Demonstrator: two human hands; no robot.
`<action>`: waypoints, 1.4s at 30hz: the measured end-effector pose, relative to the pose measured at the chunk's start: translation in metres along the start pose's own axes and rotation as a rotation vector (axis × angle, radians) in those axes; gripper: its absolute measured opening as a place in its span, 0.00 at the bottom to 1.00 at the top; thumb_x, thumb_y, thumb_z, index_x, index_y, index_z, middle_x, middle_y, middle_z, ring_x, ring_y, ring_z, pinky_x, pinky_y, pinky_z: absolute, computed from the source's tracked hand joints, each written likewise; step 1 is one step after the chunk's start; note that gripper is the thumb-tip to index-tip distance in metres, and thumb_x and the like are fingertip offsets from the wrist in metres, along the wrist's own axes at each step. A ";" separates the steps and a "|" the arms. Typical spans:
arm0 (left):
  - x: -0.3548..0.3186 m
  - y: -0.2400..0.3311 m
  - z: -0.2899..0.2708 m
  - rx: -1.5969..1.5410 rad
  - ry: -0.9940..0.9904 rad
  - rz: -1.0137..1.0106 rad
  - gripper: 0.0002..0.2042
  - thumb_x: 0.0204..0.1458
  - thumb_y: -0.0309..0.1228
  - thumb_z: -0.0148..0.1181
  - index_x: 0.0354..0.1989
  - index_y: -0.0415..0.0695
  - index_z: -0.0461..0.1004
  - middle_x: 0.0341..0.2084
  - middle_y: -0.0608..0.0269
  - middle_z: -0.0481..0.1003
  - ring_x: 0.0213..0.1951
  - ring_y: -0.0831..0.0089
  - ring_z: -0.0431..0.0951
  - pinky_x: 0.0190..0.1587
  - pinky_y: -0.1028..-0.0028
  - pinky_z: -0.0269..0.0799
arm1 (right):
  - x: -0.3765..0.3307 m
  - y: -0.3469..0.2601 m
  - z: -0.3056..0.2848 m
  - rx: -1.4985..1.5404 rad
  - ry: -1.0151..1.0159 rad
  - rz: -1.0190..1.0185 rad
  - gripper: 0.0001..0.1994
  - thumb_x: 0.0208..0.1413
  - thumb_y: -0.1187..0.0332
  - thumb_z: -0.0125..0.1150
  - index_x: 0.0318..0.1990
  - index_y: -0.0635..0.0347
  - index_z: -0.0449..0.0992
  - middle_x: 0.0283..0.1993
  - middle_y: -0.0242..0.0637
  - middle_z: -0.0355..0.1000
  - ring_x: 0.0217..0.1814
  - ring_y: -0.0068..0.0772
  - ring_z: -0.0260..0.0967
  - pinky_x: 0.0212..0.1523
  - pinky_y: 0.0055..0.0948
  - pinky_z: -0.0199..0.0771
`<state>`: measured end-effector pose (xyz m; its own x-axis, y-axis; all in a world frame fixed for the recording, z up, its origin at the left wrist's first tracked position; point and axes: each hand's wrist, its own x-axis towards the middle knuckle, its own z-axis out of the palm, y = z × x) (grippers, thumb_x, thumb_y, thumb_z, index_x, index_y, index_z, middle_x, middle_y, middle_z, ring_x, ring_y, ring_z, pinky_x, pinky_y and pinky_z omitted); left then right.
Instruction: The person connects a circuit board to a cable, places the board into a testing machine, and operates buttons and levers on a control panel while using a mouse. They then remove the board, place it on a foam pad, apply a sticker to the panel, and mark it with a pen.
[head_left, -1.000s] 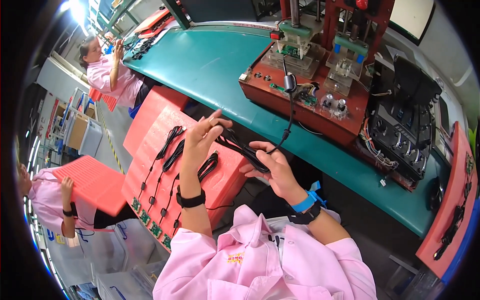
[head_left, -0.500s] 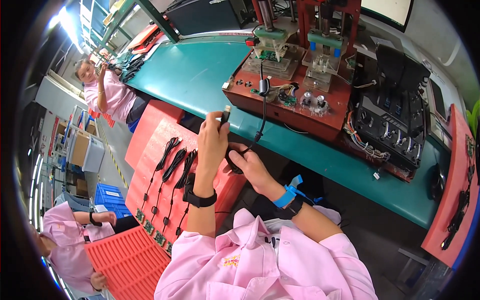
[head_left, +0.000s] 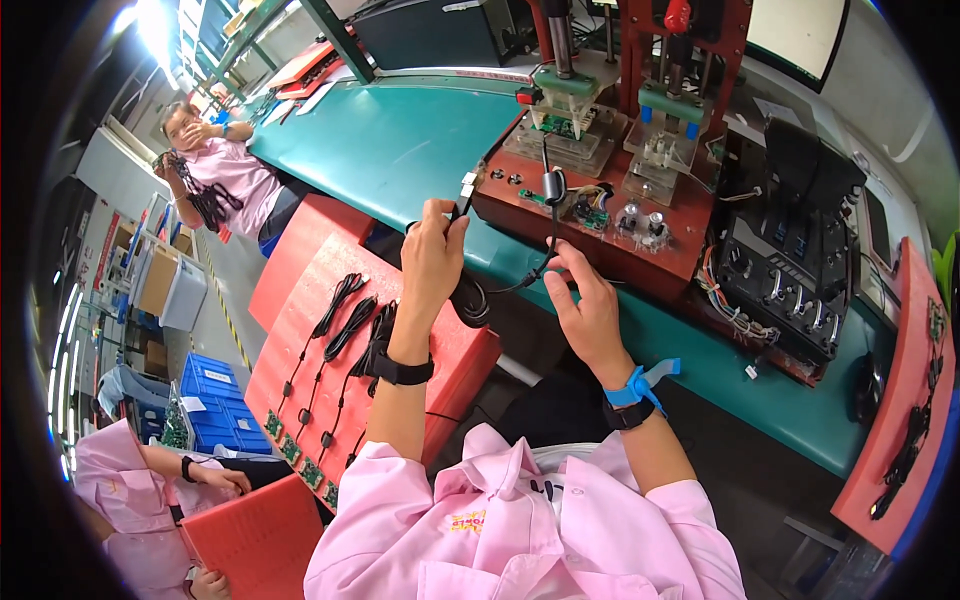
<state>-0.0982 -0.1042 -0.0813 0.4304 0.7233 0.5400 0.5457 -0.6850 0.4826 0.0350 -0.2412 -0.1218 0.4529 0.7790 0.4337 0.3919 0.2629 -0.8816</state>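
Observation:
My left hand (head_left: pixel 432 262) pinches a black USB cable (head_left: pixel 472 302) just below its metal plug (head_left: pixel 468 184), which points up beside the red test fixture (head_left: pixel 620 215). The cable's coil hangs below that hand. From there the cord runs right and up through a black ferrite bead (head_left: pixel 554 187) to a green circuit board (head_left: pixel 556 124) in the fixture's left press. My right hand (head_left: pixel 592 315) is open, thumb and fingers apart, close to the cord in front of the fixture. Whether a fingertip touches the cord, I cannot tell.
Red foam boards (head_left: pixel 345 300) at left carry several bundled cables with small circuit boards. A black control box (head_left: pixel 775 270) stands right of the fixture on the green bench (head_left: pixel 400 140). Another red board (head_left: pixel 890 440) is at far right. Two co-workers are at left; one holds a red board.
My right hand has left the cable coil, moved right and up, and opened. The left hand has raised the plug slightly toward the fixture. A co-worker's red board has turned.

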 end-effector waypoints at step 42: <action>0.083 0.018 0.006 0.451 -0.398 0.413 0.09 0.46 0.37 0.51 0.29 0.44 0.71 0.27 0.59 0.72 0.37 0.62 0.71 0.37 0.65 0.64 | -0.015 -0.083 -0.077 -0.491 -0.386 -0.058 0.07 0.41 0.73 0.58 0.30 0.66 0.72 0.29 0.43 0.70 0.31 0.42 0.68 0.33 0.31 0.67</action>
<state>-0.0486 -0.0557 -0.0318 0.8471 0.4494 0.2837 0.4887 -0.8684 -0.0835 0.0574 -0.3181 -0.0405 0.1337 0.9447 0.2993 0.7707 0.0907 -0.6307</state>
